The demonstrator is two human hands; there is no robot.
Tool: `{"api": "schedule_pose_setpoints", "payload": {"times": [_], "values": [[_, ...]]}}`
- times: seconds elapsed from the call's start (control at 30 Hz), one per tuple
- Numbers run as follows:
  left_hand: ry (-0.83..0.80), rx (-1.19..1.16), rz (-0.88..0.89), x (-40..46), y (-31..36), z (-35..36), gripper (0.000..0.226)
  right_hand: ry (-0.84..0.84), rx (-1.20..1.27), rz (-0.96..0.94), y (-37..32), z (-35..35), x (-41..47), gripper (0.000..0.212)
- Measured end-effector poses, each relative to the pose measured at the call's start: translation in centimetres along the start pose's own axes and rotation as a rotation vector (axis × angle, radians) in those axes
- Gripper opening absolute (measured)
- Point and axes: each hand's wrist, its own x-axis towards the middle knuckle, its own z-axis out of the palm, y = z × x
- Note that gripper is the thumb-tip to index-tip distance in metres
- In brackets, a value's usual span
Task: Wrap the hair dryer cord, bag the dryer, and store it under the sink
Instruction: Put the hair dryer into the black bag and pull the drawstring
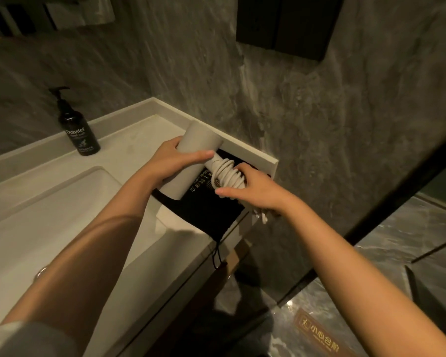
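Fingers [191,154] of the left hand [170,161] are clamped round the barrel of the one hair dryer [191,148], likely steadying it. Right hand [252,186] closes over the cord [227,173], coiled in several loops round the handle, apparently pinning the last turn; its plug end hangs just below that hand. Both are held above the single black bag [206,210], lying flat at the table [129,140] corner, ready for bagging. One pump bottle [75,127] stands well apart beside one sink [49,202].
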Motion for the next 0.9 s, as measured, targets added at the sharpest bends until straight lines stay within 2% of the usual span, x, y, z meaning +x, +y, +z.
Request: {"api": "schedule_pose_setpoints", "payload": {"times": [0.2, 0.4, 0.5, 0.57, 0.63, 0.67, 0.73, 0.83, 0.9], "values": [[0.03, 0.131, -0.007, -0.3, 1.7, 3.0, 0.057, -0.011, 0.094, -0.014, 2.3, -0.3, -1.5, 0.069], [0.064, 0.235, 0.037, -0.8, 2.8, 6.2, 0.052, 0.0, 0.381, -0.006, 5.9, -1.0, -3.7, 0.046], [0.274, 0.036, -0.038, -1.7, 1.1, 7.7, 0.054, -0.089, 0.535, 0.028, 7.9, -1.7, -4.7, 0.042], [0.499, -0.048, -0.121, -2.7, -1.4, 8.4, 0.046, -0.136, 0.605, 0.053, 8.8, -2.2, -5.2, 0.04], [0.64, -0.049, -0.195, -4.2, -4.1, 9.5, 0.033, -0.147, 0.657, 0.091, 9.4, -2.6, -5.5, 0.044], [0.651, 0.027, -0.223, -5.0, -5.3, 10.1, 0.026, -0.151, 0.696, 0.117, 9.6, -2.8, -5.7, 0.047], [0.56, 0.292, -0.236, -6.6, -6.7, 11.7, 0.021, -0.158, 0.757, 0.134, 10.1, -2.9, -6.0, 0.045], [0.374, 0.617, -0.143, -7.8, -7.6, 13.3, 0.043, -0.135, 0.718, 0.117, 10.5, -2.9, -6.4, 0.029], [0.346, 0.704, -0.146, -7.9, -7.5, 13.6, 0.055, -0.133, 0.745, 0.1, 10.5, -2.8, -6.6, 0.028]]}}
